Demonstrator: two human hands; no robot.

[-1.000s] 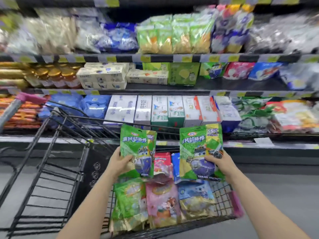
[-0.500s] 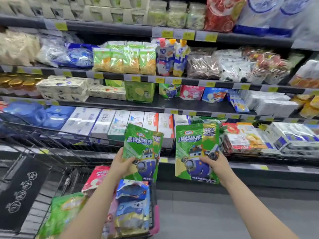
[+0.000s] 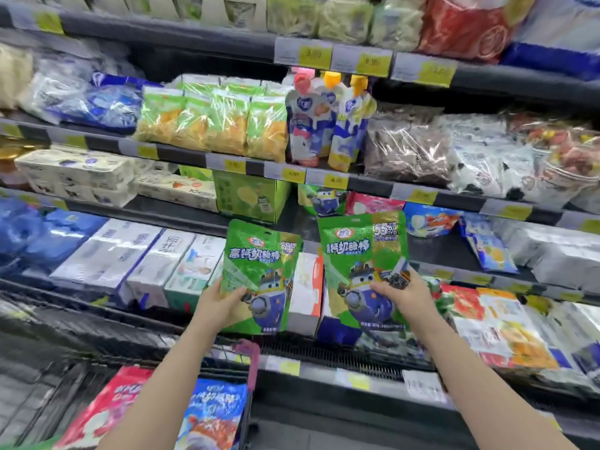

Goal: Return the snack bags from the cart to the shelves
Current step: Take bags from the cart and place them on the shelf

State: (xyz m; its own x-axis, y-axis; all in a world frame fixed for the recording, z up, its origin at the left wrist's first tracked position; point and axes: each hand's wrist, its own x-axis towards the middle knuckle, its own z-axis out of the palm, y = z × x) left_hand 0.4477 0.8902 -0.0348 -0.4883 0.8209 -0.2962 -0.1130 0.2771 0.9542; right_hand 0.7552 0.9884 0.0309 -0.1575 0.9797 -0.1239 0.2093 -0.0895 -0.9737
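You hold two glossy green foil snack bags printed with a blue cartoon plane upright, faces toward you, probably so you can match them to the matching green bag (image 3: 319,201) on the shelf (image 3: 422,196) just above them. Your left hand (image 3: 218,303) has its fingers clenched on the lower left edge of the left bag (image 3: 259,274); your right hand (image 3: 404,295) grips the lower right part of the right bag (image 3: 363,271). Both bags hang in front of the shelf, not yet on it (price labels are blurred). Below the left bag, the cart (image 3: 248,355) is cut off; its pink bag (image 3: 107,407) and blue bag (image 3: 214,414) show only partly.
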